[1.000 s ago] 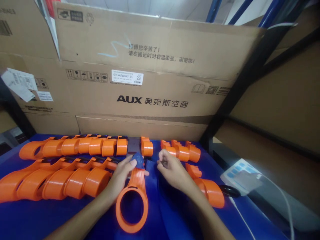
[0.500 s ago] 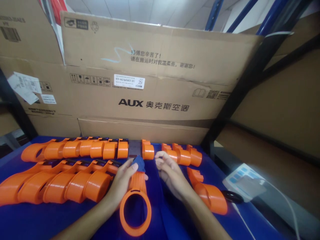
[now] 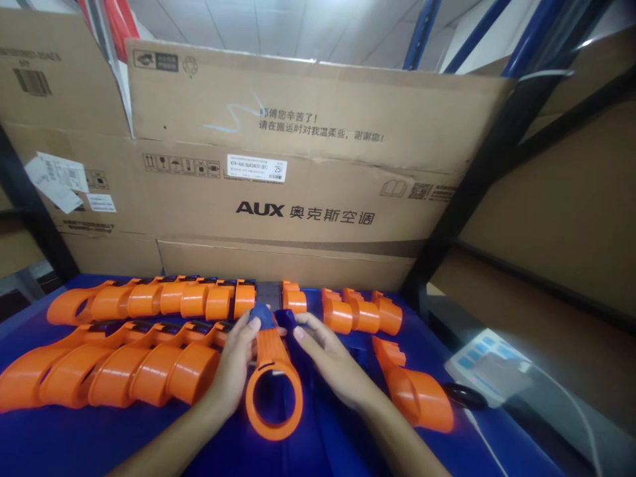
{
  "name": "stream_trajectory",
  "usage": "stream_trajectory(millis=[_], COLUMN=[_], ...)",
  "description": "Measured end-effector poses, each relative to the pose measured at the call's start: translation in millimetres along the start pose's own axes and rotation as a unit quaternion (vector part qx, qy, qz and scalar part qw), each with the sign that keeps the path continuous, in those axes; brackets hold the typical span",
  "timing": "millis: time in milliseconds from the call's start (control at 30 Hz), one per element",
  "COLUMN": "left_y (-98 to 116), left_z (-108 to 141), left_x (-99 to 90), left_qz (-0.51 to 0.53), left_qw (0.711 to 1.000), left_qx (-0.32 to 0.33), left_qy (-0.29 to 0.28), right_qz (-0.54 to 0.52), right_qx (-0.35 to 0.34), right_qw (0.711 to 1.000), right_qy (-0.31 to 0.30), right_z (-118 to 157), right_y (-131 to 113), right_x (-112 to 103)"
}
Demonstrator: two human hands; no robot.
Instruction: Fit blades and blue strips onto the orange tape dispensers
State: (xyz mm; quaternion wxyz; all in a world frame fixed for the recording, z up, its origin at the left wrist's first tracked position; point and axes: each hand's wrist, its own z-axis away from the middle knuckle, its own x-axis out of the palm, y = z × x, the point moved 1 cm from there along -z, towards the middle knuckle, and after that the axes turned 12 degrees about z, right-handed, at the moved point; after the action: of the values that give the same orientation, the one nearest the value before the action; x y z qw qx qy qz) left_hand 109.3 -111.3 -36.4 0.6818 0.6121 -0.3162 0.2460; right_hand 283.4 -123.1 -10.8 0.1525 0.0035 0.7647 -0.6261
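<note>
My left hand (image 3: 234, 363) is closed around the upper end of an orange plastic piece with a ring (image 3: 271, 348). The ring end hangs toward me, and a blue cap-like part (image 3: 263, 316) sits at the top under my thumb. In my right hand (image 3: 330, 358) a small dark blue part (image 3: 287, 319) is pinched between thumb and fingers, close to the right side of the orange piece. Its exact shape is partly hidden by the fingers.
Similar orange pieces lie in a back row (image 3: 144, 300) and a front-left row (image 3: 112, 377). A dark grey block (image 3: 269, 295) stands at the back. On the right are another orange piece (image 3: 422, 401), a black rounded object (image 3: 466, 396) and a white device (image 3: 489, 364) with a cable. A cardboard box (image 3: 308, 182) stands behind.
My right hand, closed near the back row before, has come left beside the orange piece with a dark blue part showing in it. The ring end has risen slightly.
</note>
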Motion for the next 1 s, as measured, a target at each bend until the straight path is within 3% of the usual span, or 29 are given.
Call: stream_trajectory(millis=[167, 467, 1000], left_y=[5.3, 5.7, 5.6], left_z=[4.4, 8.7, 8.8], left_x=[1.4, 7.2, 3.7], left_qz=[-0.02, -0.04, -0.023], left_qw=[0.996, 0.993, 0.989], left_qx=[0.089, 0.093, 0.12], left_qy=[-0.005, -0.052, -0.085], right_qz=[0.027, 0.066, 0.085], right_qx=[-0.055, -0.088, -0.097], right_qw=[0.997, 0.992, 0.991], right_qy=[0.04, 0.067, 0.04], right_z=[-1.8, -0.1, -0.1], right_y=[-4.6, -9.5, -6.2], right_x=[-10.0, -15.8, -14.6])
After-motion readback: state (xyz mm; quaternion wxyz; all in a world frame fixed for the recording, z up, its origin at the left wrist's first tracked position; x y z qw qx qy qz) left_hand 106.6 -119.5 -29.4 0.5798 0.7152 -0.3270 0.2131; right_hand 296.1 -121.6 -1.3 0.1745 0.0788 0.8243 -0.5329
